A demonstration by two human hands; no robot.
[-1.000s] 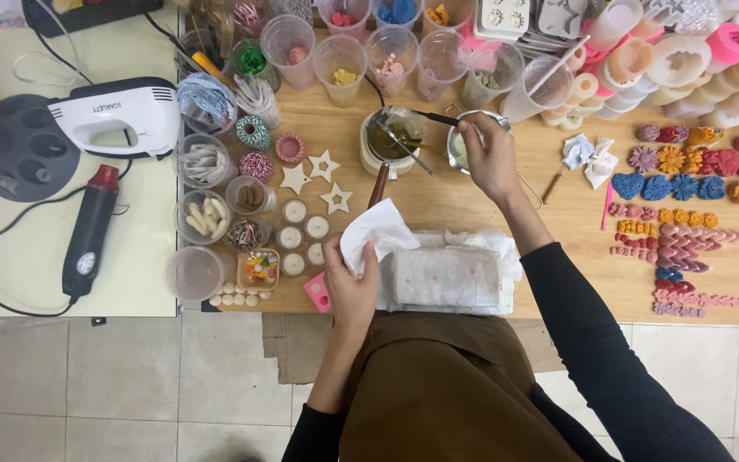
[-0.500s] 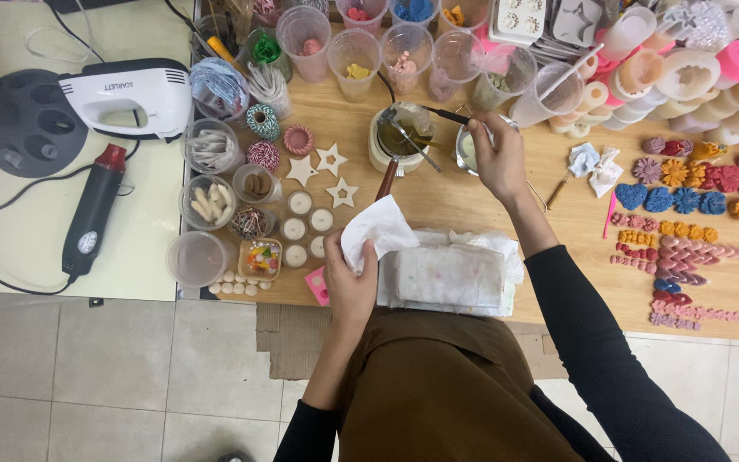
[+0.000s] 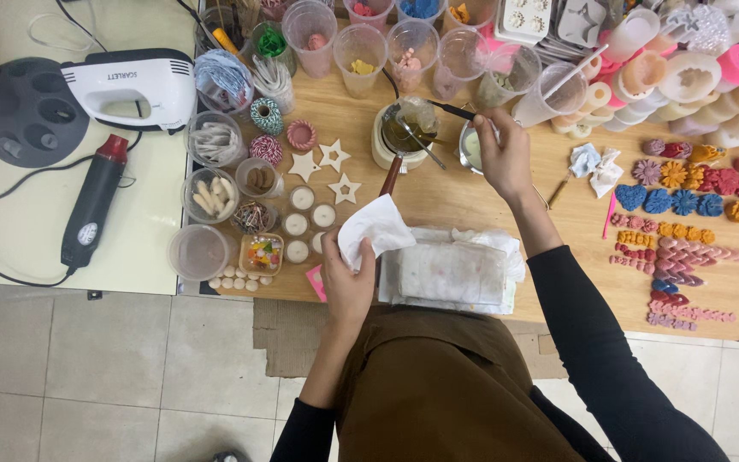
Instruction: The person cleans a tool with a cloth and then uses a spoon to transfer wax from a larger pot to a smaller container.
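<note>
Head view: nearest the body, the left hand [image 3: 348, 278] stays closed around a crumpled white tissue [image 3: 374, 227], pinched at the table's near edge just beside the paper-wrapped block [image 3: 451, 274]; neither has shifted against the table since a second ago. Farther out, the right hand [image 3: 502, 158] has its fingers curled over the rim of the small metal cup [image 3: 472, 147], holding a thin dark tool [image 3: 451, 110] whose tip reaches toward the wax pot [image 3: 401, 135]. The grip is as before, and the hand sits over the same cup. The whole scene has slid slightly rightward in view. Beyond the pot, clear plastic cups [image 3: 361, 47] of coloured pieces line the far edge.
</note>
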